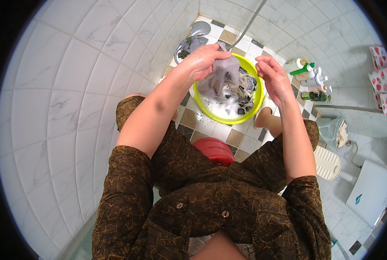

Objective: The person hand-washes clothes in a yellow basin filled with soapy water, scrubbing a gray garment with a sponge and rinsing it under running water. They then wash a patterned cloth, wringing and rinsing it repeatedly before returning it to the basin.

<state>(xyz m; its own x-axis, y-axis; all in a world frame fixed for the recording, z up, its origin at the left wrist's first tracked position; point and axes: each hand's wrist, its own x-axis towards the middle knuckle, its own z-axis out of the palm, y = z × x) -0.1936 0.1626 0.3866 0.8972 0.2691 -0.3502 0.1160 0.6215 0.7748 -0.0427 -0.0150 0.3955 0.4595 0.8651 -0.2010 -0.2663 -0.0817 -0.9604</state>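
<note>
My left hand (pixel 203 61) grips a wet grey cloth (pixel 224 73) by its upper edge. The cloth hangs over the left part of a yellow-green plastic basin (pixel 200 105) on the tiled floor. Inside the basin, white suds (pixel 224 109) lie beside wet dark and pale patterned clothes (pixel 247 86). To the right, above the basin's rim, my right hand (pixel 273 76) is raised with its fingers loosely bent and somewhat apart. I see nothing held in it, and it does not touch the grey cloth.
Beyond the basin are a shower head (pixel 200 28), its hose (pixel 250 26) and a heap of grey clothes (pixel 193 45). Several bottles (pixel 310 78) line the right wall. A red plastic stool (pixel 214 151) is between my legs. Farther right is a lined bin (pixel 328 130).
</note>
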